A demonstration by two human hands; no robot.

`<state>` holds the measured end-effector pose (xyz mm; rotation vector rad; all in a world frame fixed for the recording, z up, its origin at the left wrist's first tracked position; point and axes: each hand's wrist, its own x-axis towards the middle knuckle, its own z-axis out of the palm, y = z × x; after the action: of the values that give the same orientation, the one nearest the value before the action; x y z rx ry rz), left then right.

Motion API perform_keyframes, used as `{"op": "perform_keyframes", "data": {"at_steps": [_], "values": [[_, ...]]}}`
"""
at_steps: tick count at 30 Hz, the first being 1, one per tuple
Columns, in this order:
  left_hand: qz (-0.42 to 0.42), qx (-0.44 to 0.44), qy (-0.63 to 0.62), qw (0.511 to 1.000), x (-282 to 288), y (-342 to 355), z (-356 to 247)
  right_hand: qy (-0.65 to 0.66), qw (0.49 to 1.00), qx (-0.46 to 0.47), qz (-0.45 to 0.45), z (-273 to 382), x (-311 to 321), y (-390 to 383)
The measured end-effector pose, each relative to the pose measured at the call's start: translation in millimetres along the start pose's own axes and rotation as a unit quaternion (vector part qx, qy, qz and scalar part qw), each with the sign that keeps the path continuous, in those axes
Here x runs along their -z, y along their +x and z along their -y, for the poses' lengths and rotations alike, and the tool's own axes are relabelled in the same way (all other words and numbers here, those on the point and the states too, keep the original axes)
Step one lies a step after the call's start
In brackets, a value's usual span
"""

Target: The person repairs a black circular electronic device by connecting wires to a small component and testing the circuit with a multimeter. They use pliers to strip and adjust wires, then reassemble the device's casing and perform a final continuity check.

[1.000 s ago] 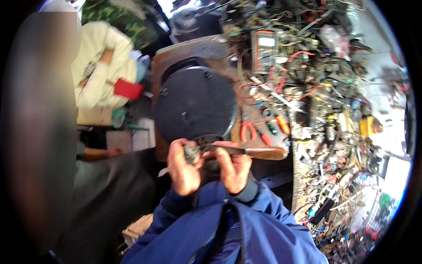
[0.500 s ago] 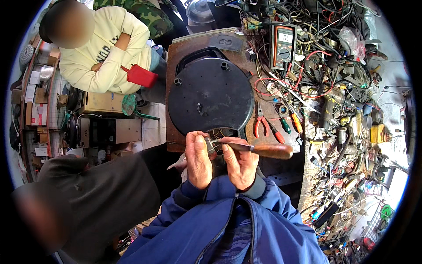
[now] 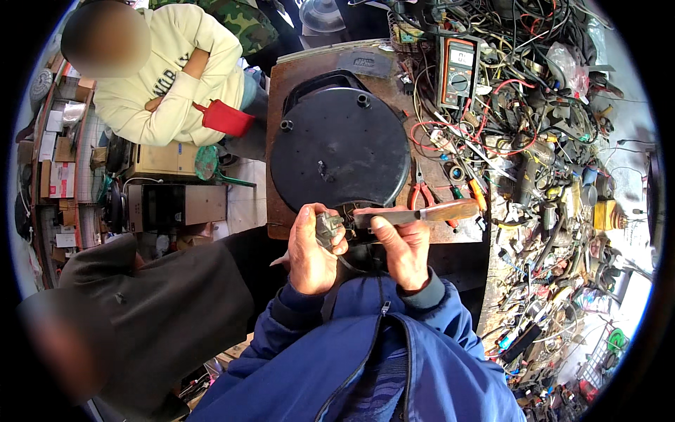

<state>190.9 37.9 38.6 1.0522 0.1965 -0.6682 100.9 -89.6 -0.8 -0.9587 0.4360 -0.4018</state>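
My left hand (image 3: 313,250) grips a small grey plug-like part (image 3: 328,228) with a black cable hanging below it. My right hand (image 3: 401,250) holds a tool with a brown wooden handle (image 3: 450,210), its metal end lying against the grey part. Both hands sit just in front of a large round black appliance base (image 3: 341,149) that lies upside down on a brown wooden board (image 3: 281,84). My blue jacket sleeves fill the lower middle.
Red-handled pliers (image 3: 420,195) lie right of the black base. A multimeter (image 3: 457,70) and a dense tangle of wires, tools and parts cover the bench on the right. One person in a cream sweater (image 3: 169,77) sits at upper left; another in dark clothing (image 3: 140,309) is at lower left.
The view has swung so the bench and seated person sit lower and clearer in frame. My hands stay together on the grey part and the tool, almost unmoved.
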Motion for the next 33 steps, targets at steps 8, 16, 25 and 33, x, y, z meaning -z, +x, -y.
{"op": "perform_keyframes", "data": {"at_steps": [8, 16, 25, 33], "values": [[-0.024, -0.074, 0.201, 0.976, 2, 1, 10, -0.26, 0.946, 0.194, -0.028, -5, -22, -2], [-0.023, 0.101, -0.132, 0.986, 12, 18, -4, -0.091, 0.987, 0.075, -0.113, 21, 30, 8], [0.009, 0.099, -0.117, 0.988, 3, 14, 1, -0.003, 0.997, 0.074, 0.005, -21, -14, -1], [-0.045, 0.085, -0.102, 0.99, -1, 12, 2, -0.049, 0.99, 0.127, 0.02, -20, -15, 2]]}}
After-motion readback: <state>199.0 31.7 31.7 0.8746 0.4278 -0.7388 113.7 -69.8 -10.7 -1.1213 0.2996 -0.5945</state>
